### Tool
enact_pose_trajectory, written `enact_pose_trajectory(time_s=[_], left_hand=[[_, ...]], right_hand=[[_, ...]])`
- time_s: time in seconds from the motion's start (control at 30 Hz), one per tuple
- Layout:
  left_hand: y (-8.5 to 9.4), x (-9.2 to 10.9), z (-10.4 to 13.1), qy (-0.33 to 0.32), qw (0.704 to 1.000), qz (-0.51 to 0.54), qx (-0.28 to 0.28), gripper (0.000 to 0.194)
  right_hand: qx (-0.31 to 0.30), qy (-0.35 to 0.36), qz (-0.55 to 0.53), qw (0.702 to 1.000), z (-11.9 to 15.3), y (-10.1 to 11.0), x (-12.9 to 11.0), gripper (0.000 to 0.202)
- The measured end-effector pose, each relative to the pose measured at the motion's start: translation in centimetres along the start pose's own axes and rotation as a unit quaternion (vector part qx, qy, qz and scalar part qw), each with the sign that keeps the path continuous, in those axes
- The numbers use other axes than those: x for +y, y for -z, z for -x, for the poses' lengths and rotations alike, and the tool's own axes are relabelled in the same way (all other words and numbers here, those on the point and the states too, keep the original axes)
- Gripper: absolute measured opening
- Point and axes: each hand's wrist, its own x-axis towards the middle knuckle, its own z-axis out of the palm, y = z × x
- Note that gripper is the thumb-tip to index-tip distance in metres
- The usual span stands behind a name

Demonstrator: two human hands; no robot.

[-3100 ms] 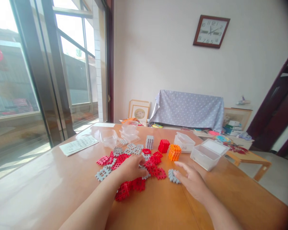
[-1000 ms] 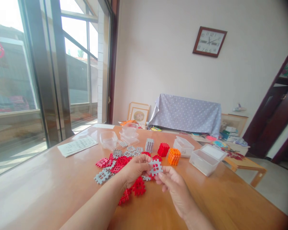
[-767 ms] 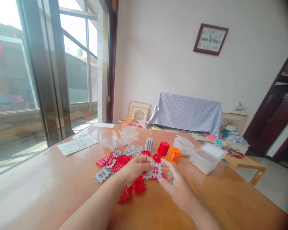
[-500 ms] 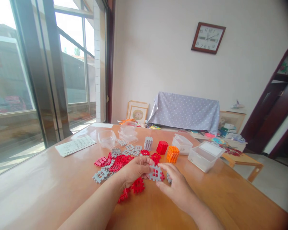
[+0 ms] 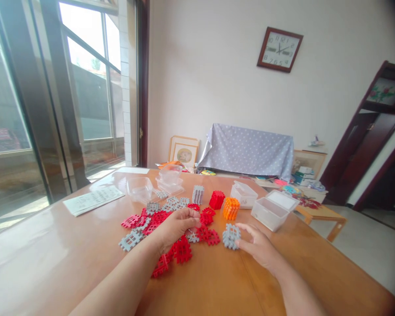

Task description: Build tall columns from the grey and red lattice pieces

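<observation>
My right hand [image 5: 260,245] has its thumb and forefinger on the right edge of a stack of grey interlocking plastic squares [image 5: 231,237], gripping the grey square on it. My left hand [image 5: 181,226] hovers over a loose pile of red interlocking squares [image 5: 182,249], its fingers curled and drawn together. Whether anything sits between those fingers is hidden. Just below its fingertips lies a grey square [image 5: 193,237], beside more red squares [image 5: 212,237].
Behind the pile stand a grey stack [image 5: 198,195], a red stack [image 5: 217,199] and an orange stack [image 5: 231,208]. Clear plastic boxes [image 5: 270,215] are at the right, clear tubs [image 5: 139,189] at the back left. A written sheet [image 5: 94,200] lies on the left of the wooden table [image 5: 52,254].
My right hand has carried the grey square rightward, away from my left hand, onto the grey stack. My left hand has let go of that square and stays over the pile. The view has shifted slightly.
</observation>
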Motion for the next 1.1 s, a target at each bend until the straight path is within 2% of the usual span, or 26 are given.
enact_pose_trajectory(time_s=[0.2,0.53,0.63,0.73,0.83,0.93,1.03,1.1], left_hand=[[0.3,-0.3,-0.2,-0.008,1.000,-0.020,0.002,0.026],[0.7,0.0,-0.4,-0.012,0.999,-0.043,0.009,0.028],[1.1,0.1,-0.7,-0.021,0.997,-0.065,0.026,0.030],[1.8,0.3,-1.0,-0.027,0.992,-0.105,0.064,0.029],[2.9,0.2,-1.2,-0.037,0.979,-0.170,0.109,0.025],[3.8,-0.2,-1.4,-0.053,0.953,-0.265,0.137,0.020],[3.7,-0.7,-1.3,-0.080,0.926,-0.347,0.122,0.017],[3.3,-1.0,-1.1,-0.108,0.909,-0.392,0.094,0.017]], right_hand=[[-0.013,0.011,-0.007,1.000,0.0,-0.4,1.7,0.053],[-0.034,0.012,-0.016,0.999,0.5,-0.6,1.7,0.062],[-0.029,-0.008,-0.026,0.999,0.5,-0.7,1.9,0.061],[0.001,-0.022,-0.028,0.999,0.5,-0.8,1.9,0.057],[0.046,-0.009,-0.022,0.999,0.2,-0.9,1.4,0.049],[0.080,0.002,-0.016,0.997,-0.1,-1.1,0.6,0.045],[0.091,0.013,-0.013,0.996,-0.3,-1.1,0.0,0.046],[0.075,0.020,-0.011,0.997,-0.2,-1.2,-0.1,0.050]])
